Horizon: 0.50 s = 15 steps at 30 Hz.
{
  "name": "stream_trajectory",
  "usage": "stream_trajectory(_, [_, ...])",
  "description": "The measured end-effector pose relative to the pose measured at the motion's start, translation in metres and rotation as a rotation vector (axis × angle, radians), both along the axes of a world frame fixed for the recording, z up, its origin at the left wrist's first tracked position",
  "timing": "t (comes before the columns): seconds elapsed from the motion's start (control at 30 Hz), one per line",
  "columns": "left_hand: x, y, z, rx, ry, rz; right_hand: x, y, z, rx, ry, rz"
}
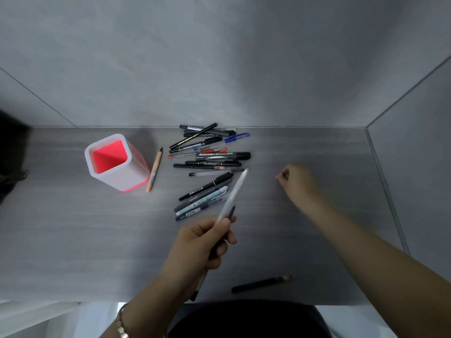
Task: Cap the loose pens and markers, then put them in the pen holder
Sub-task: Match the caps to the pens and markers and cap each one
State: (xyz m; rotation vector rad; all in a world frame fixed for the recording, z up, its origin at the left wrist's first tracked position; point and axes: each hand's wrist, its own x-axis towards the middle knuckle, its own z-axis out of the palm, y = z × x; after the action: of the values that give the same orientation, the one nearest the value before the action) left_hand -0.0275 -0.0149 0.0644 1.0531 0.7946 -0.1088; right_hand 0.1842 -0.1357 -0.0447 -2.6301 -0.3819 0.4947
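1. The left hand is gripping a frosted pen, angling it far-right.
2. The right hand is curling right of its tip; its hold is unclear.
3. The pen holder is standing far left, nearer the left hand.

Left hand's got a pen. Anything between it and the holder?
Nothing visible blocks it. The frosted pen in the left hand has open desk toward the pen holder. The orange pencil lies flat beside the holder, below its rim; the opening looks empty.
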Motion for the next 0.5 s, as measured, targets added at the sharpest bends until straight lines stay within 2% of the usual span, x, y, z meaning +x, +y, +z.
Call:
stream_trajectory(0.07, [0.000, -0.001, -0.002, 0.065, 0.013, -0.012, -0.007, -0.005, 0.007, 0.176, 0.067, -0.114])
stream_trajectory(0.17, [-0.002, -0.002, -0.005, 0.167, 0.019, -0.063, -0.028, -0.013, 0.033, 0.542, 0.245, -0.310])
stream_trajectory(0.23, [-0.004, -0.004, -0.008, 0.247, 0.019, -0.120, -0.045, -0.022, 0.052, 0.696, 0.385, -0.399])
stream_trajectory(0.33, [-0.010, -0.005, -0.013, 0.509, -0.008, -0.271, -0.071, -0.032, 0.077, 0.924, 0.508, -0.501])
stream_trajectory(0.43, [-0.017, -0.006, -0.015, 0.726, -0.023, -0.469, -0.090, -0.033, 0.096, 1.008, 0.508, -0.556])
stream_trajectory(0.5, [-0.020, -0.007, -0.014, 0.798, -0.023, -0.496, -0.098, -0.032, 0.104, 1.026, 0.461, -0.551])
